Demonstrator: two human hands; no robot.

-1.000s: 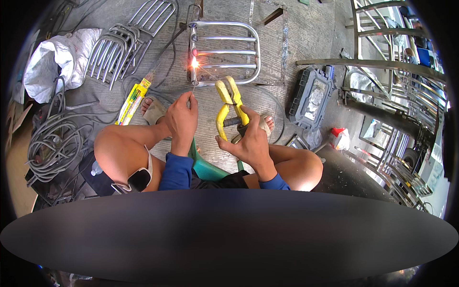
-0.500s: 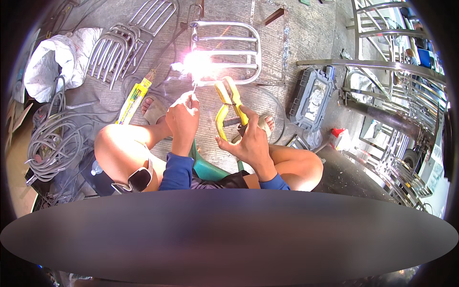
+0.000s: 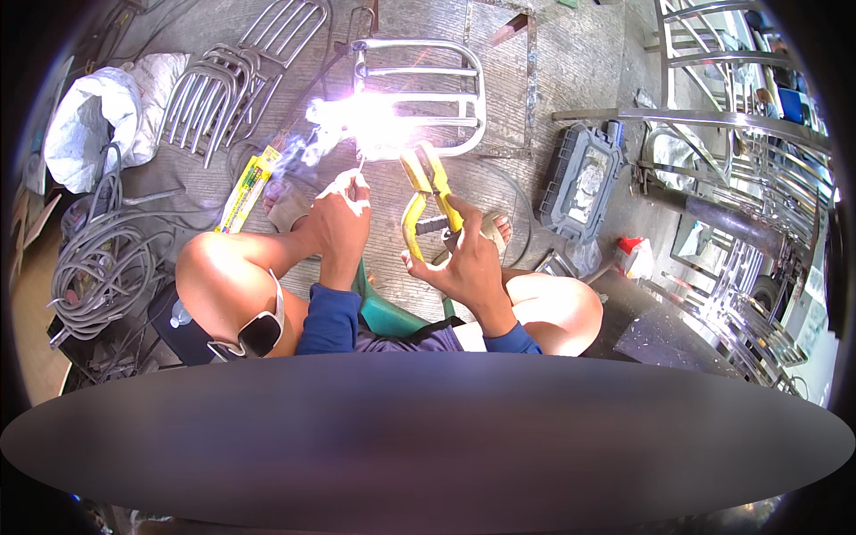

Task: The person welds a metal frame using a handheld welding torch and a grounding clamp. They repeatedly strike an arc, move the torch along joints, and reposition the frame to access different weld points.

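Observation:
A chair-back-like frame of shiny metal tubes lies on the floor in front of me, a blinding welding arc at its near-left corner. My left hand is closed in a pinch on a thin rod, whose far end runs up toward the glare. My right hand is wrapped round a yellow welding clamp, its jaws beside the frame's near tube. Whether those jaws touch the tube or grip a rod, I cannot tell; glare hides the corner.
A yellow electrode packet lies left of my hands, near coiled cable and a white sack. More tube frames are stacked far left. A grey toolbox and metal racks stand right. Sunglasses rest by my left knee.
The arc's glare has grown and spread, with bright smoke drifting left toward the electrode packet. My hands, the rod and the clamp have hardly moved.

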